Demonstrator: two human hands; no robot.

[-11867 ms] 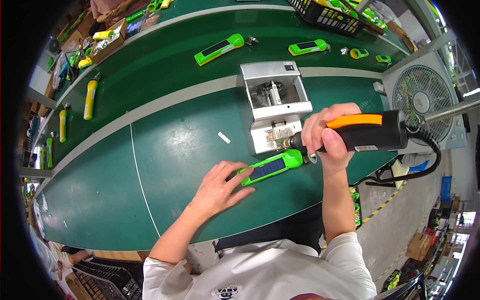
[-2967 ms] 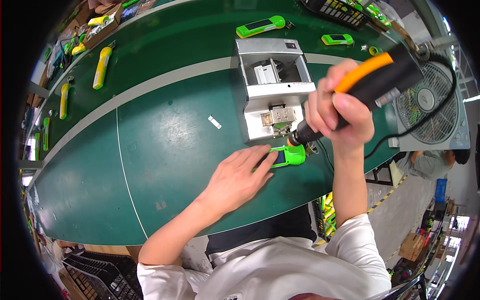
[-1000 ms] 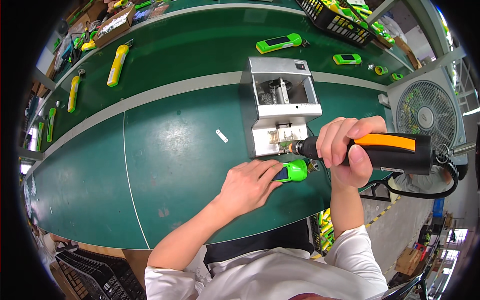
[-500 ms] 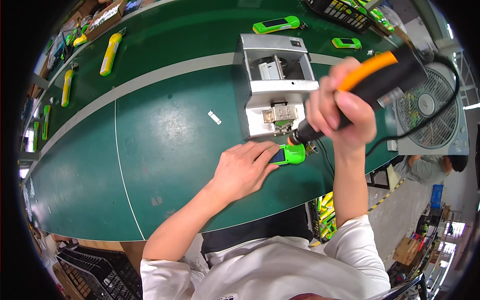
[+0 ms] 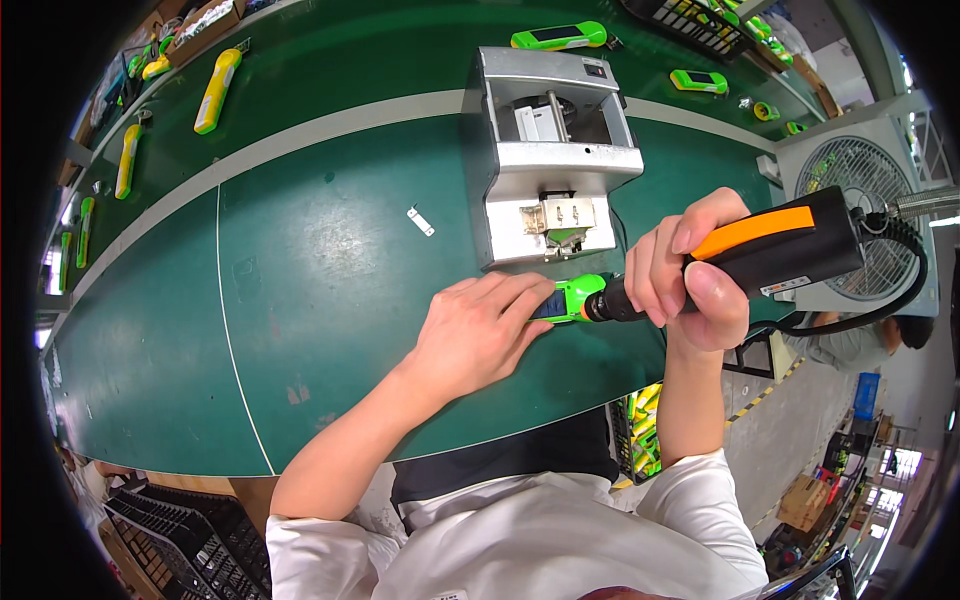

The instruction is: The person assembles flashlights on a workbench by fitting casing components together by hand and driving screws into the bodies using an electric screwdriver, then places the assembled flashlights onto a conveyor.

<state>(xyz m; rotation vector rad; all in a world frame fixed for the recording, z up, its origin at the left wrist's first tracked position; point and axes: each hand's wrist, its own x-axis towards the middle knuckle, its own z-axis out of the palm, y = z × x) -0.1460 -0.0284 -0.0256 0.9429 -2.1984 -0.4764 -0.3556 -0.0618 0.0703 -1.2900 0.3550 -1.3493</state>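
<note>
A green flashlight (image 5: 580,290) with a dark panel on its side lies on the bench, its head pointing right. My left hand (image 5: 478,325) is closed over its body and hides most of the handle. Wrapped around a black and orange electric screwdriver (image 5: 815,252) is my right hand (image 5: 690,265). The screwdriver lies nearly level, its front end against the flashlight's head; the bit itself cannot be made out. Just beyond the flashlight stands a silver metal bench machine (image 5: 570,158) with a small fixture on its base.
A small white strip (image 5: 420,222) lies left of the machine. Yellow flashlights (image 5: 217,92) and green ones (image 5: 558,36) rest on the far belt. At right are a fan (image 5: 850,200) and the screwdriver's cable. A crate of flashlights (image 5: 645,430) stands below the bench edge.
My right hand has lowered the screwdriver from a steep tilt to nearly level, bringing its front end onto the flashlight's head. My left hand keeps its hold on the flashlight.
</note>
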